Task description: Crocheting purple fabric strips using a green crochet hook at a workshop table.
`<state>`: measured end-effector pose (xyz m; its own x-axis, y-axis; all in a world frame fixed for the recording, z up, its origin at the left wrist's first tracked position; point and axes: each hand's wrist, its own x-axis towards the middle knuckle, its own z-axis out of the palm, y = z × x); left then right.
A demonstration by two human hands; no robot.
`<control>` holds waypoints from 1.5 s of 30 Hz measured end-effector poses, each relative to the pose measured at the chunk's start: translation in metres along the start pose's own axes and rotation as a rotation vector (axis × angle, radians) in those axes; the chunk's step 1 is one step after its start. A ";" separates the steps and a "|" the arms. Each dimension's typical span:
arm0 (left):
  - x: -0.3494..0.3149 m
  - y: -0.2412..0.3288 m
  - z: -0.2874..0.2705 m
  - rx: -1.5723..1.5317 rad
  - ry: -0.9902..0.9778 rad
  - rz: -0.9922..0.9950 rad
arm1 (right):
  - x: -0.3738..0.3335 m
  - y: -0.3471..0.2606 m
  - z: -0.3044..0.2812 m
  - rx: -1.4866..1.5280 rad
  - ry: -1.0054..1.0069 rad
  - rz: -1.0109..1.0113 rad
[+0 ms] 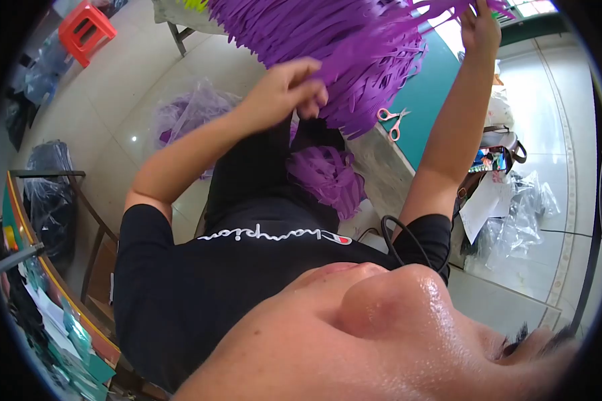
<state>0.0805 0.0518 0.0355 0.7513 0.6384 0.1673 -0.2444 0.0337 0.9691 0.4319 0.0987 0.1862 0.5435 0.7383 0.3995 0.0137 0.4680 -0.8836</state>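
A thick bundle of long, narrow purple strips (314, 30) hangs over the edge of a green-topped table (418, 93) in front of me. At the upper right, my right hand (481, 28) is raised and closed on several of these strips, pulled out sideways from the bundle. My left hand (294, 92) is beside the bundle's near left edge, slightly blurred, thumb and curled fingers apart with no strip clearly between them. Pink-handled scissors (393, 123) lie with blades spread on the table, right of the bundle.
Below the table, more purple strips (328, 179) lie bunched near my legs. A clear bag with purple material (187, 113) rests on the floor. A red stool (87, 30) stands far left. Clear plastic wrapping (515, 217) and a brown-strapped bag (505, 140) are on the right.
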 end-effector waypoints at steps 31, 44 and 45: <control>-0.070 -0.204 0.040 1.279 -0.199 -0.114 | -0.296 -0.062 0.042 0.659 -0.499 -1.079; -0.037 -0.264 0.059 -0.030 0.247 -0.427 | -0.332 -0.087 0.019 0.476 -0.695 -1.012; -0.036 -0.267 0.058 -0.378 0.332 -0.398 | -0.333 -0.087 0.017 0.473 -0.632 -1.049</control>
<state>0.1545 -0.0246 -0.2188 0.6136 0.7236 -0.3159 -0.2310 0.5472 0.8045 0.2355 -0.1799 0.1345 -0.0323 -0.0401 0.9987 -0.1774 0.9836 0.0337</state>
